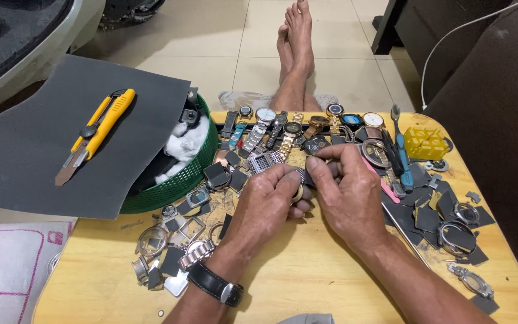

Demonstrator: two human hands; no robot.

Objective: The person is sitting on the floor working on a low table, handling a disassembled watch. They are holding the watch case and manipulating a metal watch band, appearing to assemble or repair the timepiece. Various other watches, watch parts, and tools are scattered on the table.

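My left hand and my right hand meet over the middle of a small wooden table. Both pinch a small metal watch part with a dark scrap of sandpaper against it; the fingers hide most of it. A black wristwatch sits on my left wrist. Just beyond the fingers lies a row of wristwatches on a dark bar.
Watch cases and sandpaper scraps lie at the left, more cases and scraps at the right. A green basket holds white cloth under a grey sheet bearing a yellow utility knife. Toothbrushes and a yellow block sit far right.
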